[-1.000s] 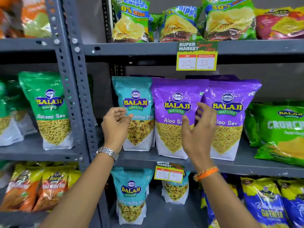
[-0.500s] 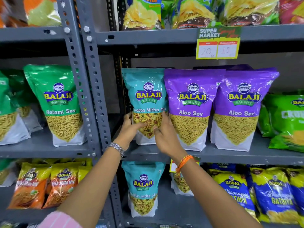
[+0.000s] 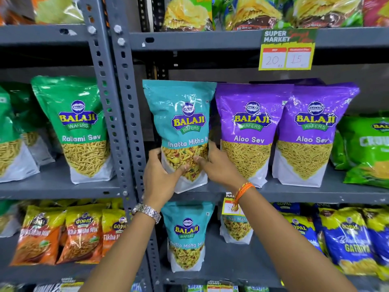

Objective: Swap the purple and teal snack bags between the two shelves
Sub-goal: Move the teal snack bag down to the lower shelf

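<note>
A teal Khatta Mitha bag (image 3: pixel 181 114) stands upright at the left end of the middle shelf (image 3: pixel 294 191). My left hand (image 3: pixel 161 175) grips its lower left side and my right hand (image 3: pixel 219 167) grips its lower right side. To its right stand two purple Aloo Sev bags, one beside the teal bag (image 3: pixel 250 131) and one further right (image 3: pixel 311 133); more purple shows behind them. On the lower shelf (image 3: pixel 242 270) stands another teal bag (image 3: pixel 186 234), with a second teal bag (image 3: pixel 235 228) to its right, half hidden by my right forearm and a price tag.
A grey perforated upright post (image 3: pixel 126 114) runs just left of the held bag. Green Ratlami Sev bags (image 3: pixel 82 127) fill the left bay; orange Gopal bags (image 3: pixel 82 234) sit below them. Green crunch bags (image 3: pixel 366 148) and blue Gopal bags (image 3: pixel 353 241) stand at right. A price tag (image 3: pixel 287 50) hangs above.
Both hands dropped from in front of the bags' middles onto the lower part of the teal bag on the middle shelf and closed on its two sides. The view came closer.
</note>
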`<move>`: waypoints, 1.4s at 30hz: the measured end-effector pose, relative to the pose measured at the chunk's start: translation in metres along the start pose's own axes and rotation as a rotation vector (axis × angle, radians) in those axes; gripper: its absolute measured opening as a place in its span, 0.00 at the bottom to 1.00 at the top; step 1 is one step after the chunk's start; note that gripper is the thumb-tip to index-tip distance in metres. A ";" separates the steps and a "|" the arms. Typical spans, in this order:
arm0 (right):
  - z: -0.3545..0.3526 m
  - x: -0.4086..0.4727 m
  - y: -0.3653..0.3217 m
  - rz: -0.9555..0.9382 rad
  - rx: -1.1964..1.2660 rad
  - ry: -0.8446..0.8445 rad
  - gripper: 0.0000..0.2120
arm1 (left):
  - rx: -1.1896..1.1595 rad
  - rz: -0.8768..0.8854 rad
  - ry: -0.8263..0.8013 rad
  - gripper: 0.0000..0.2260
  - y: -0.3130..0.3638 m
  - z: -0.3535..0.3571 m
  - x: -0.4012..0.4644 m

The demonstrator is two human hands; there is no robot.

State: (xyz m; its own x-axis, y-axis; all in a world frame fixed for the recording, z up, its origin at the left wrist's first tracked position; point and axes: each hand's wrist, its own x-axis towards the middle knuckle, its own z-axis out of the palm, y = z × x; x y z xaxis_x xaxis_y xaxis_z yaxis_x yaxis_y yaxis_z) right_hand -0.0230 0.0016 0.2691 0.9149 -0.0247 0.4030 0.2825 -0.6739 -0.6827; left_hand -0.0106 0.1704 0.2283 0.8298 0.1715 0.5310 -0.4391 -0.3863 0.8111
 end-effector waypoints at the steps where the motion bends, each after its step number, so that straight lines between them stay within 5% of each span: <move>1: 0.001 0.002 0.002 0.002 0.018 -0.010 0.27 | 0.056 0.017 0.039 0.32 0.003 -0.001 -0.004; 9: 0.001 -0.006 0.005 -0.023 0.360 0.006 0.31 | 0.110 0.054 0.128 0.33 0.015 -0.026 -0.031; 16: -0.019 -0.056 -0.006 -0.034 0.626 -0.063 0.24 | -0.222 -0.040 -0.140 0.30 0.028 -0.066 -0.069; 21: -0.025 -0.111 0.010 0.017 0.582 -0.138 0.30 | -0.293 -0.064 -0.276 0.26 0.018 -0.065 -0.123; 33: 0.034 -0.252 0.170 0.327 0.532 -0.021 0.29 | -0.147 -0.325 -0.526 0.36 -0.100 0.016 -0.254; 42: 0.056 -0.246 0.273 0.591 0.546 -0.015 0.31 | -0.037 -0.366 -0.692 0.33 -0.148 0.104 -0.253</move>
State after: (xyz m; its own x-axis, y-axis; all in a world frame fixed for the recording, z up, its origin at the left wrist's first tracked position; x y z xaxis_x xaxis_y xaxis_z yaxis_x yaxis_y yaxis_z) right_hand -0.1548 -0.1355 -0.0508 0.9599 -0.2518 -0.1236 -0.1519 -0.0961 -0.9837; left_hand -0.1194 0.0898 -0.0517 0.9446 -0.3264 -0.0353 -0.0977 -0.3821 0.9190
